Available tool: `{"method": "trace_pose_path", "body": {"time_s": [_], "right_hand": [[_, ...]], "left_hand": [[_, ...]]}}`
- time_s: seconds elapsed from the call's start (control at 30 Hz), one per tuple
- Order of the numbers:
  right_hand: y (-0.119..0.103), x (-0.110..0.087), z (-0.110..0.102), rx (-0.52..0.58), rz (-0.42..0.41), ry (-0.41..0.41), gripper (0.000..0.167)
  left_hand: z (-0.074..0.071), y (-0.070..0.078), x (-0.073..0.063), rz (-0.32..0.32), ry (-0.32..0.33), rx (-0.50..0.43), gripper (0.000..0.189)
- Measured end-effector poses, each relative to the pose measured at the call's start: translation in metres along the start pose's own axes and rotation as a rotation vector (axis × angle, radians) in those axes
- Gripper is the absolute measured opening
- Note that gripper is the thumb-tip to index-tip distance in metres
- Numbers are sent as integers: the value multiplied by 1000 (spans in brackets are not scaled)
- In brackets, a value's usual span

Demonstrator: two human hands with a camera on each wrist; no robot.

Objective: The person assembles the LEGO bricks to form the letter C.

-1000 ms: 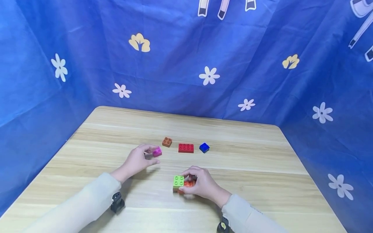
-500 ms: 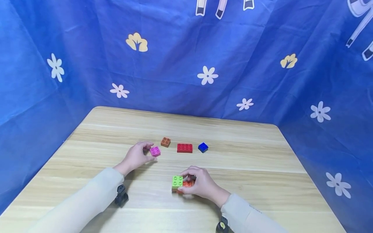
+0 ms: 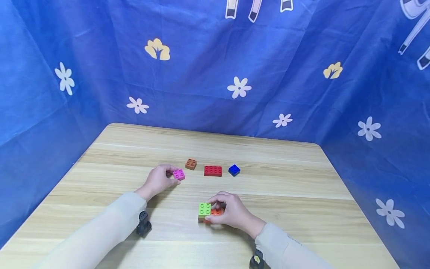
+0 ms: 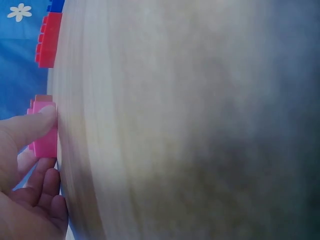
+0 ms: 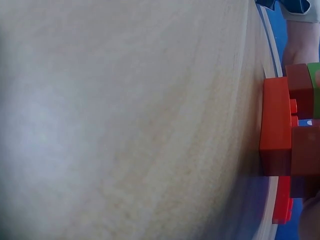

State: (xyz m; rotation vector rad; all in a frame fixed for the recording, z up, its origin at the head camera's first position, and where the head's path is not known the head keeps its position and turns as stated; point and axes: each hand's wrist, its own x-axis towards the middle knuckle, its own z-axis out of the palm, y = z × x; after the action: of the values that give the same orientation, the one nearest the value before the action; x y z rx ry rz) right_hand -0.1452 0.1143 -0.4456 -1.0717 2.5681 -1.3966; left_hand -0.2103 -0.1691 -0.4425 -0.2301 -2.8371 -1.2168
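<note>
Stacked toy-brick assembly [image 3: 205, 211], bright green over brown and orange, sits at six o'clock of the red eight-stud brick [image 3: 213, 171]; the right hand [image 3: 233, 213] grips it between thumb and fingers. It should be light, stiff and hard to break, though its joints may part if levered, so the low, flat orange sides look the safest hold. Towards eleven o'clock from it, the left hand [image 3: 158, 181] pinches the pink four-stud brick [image 3: 178, 174], probably lighter and rather slick; opposite walls, below the studs, should give best purchase.
</note>
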Motion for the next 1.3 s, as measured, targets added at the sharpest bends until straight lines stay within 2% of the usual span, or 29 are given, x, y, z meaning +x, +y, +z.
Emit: {"method": "trace_pose_path", "body": {"time_s": [0.23,0.47,0.67,0.87,1.0,1.17,1.3], "right_hand": [[-2,0,-2,10,28,-18,37],[-3,0,-2,-4,30,-19,38],[-2,0,-2,-5,32,-20,38],[-2,0,-2,5,29,-19,39],[-1,0,-1,8,17,-17,38],[1,0,-1,7,9,-15,38],[1,0,-1,3,14,-13,38]], "left_hand": [[-1,7,-4,11,-38,-27,40],[-4,28,-12,38,-82,-80,42],[-3,49,-27,107,-120,-100,38],[2,65,-42,176,-144,-105,36],[5,74,-52,211,-185,-110,36],[8,81,-63,268,-247,-129,36],[12,84,-67,316,-264,-127,36]]}}
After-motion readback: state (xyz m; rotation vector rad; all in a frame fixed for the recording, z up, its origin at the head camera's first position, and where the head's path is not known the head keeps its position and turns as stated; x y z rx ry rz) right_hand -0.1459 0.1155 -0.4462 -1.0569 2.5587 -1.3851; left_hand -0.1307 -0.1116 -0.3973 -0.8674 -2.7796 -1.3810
